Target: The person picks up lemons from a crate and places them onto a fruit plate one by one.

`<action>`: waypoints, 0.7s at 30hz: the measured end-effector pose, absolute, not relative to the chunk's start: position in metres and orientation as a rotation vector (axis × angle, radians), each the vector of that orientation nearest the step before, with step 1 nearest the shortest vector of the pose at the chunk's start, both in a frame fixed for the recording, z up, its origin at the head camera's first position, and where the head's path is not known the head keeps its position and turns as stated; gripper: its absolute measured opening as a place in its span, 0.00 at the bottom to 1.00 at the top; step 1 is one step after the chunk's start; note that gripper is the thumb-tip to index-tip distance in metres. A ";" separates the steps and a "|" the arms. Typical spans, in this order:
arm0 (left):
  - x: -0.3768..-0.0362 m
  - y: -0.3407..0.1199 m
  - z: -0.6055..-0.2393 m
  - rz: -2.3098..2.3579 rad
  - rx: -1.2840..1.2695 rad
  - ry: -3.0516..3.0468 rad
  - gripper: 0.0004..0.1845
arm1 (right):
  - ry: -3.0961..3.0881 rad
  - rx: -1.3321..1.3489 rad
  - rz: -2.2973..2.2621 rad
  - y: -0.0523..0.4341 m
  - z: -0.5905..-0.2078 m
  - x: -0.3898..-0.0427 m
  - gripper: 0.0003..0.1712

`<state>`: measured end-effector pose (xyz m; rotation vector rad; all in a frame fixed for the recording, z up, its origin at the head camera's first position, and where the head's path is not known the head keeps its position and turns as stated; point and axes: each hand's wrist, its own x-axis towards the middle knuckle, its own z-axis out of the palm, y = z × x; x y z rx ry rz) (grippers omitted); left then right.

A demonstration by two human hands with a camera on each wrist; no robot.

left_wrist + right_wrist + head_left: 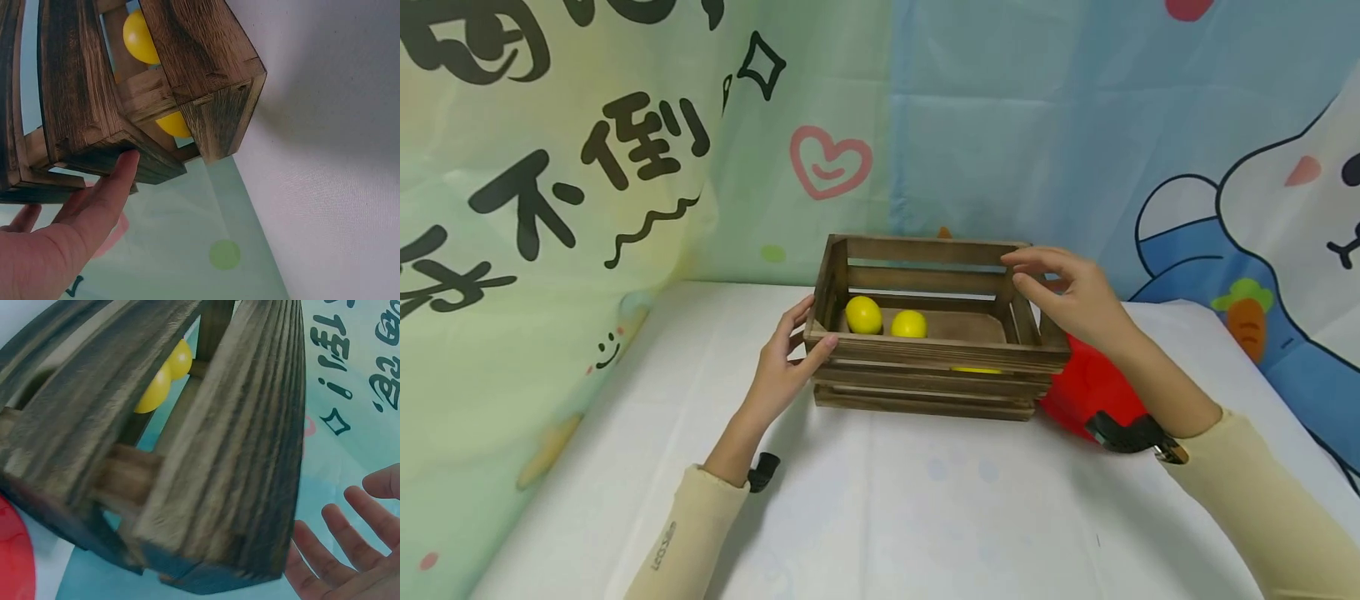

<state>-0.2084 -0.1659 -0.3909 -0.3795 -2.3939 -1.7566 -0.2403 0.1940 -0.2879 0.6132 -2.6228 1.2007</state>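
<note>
**Taking hold of the crate at both ends**

Resting on the white cloth-covered table, the dark slatted wooden crate stands upright between two hands. The left hand touches its left end with relaxed, nearly straight fingers, the thumb on the front corner; nothing is gripped. The right hand hovers spread at the right end, its fingers loosely bent and holding nothing; whether they touch the rim cannot be told. For a good lift, both hands should probably close evenly on the two ends and keep the crate level, so the fruit does not roll. Inside lie three round yellow lemons, one only visible through the front slats. One red object sits just beside the crate, at its right.
</note>
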 end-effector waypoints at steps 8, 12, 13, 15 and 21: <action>-0.210 -0.167 -0.392 -1.734 -0.363 -2.403 0.35 | -2.684 0.706 1.183 0.177 -0.277 -0.251 0.18; -0.211 -0.167 -0.393 -1.708 -0.382 -2.393 0.35 | -2.694 0.828 1.137 0.170 -0.274 -0.255 0.18; -0.211 -0.167 -0.393 -1.704 -0.388 -2.389 0.35 | -2.698 0.854 1.126 0.168 -0.273 -0.256 0.18; -0.211 -0.166 -0.394 -1.699 -0.389 -2.384 0.35 | -2.710 0.886 1.117 0.165 -0.272 -0.258 0.18; -0.210 -0.164 -0.397 -1.668 -0.356 -2.382 0.35 | -2.766 0.956 1.007 0.156 -0.267 -0.267 0.16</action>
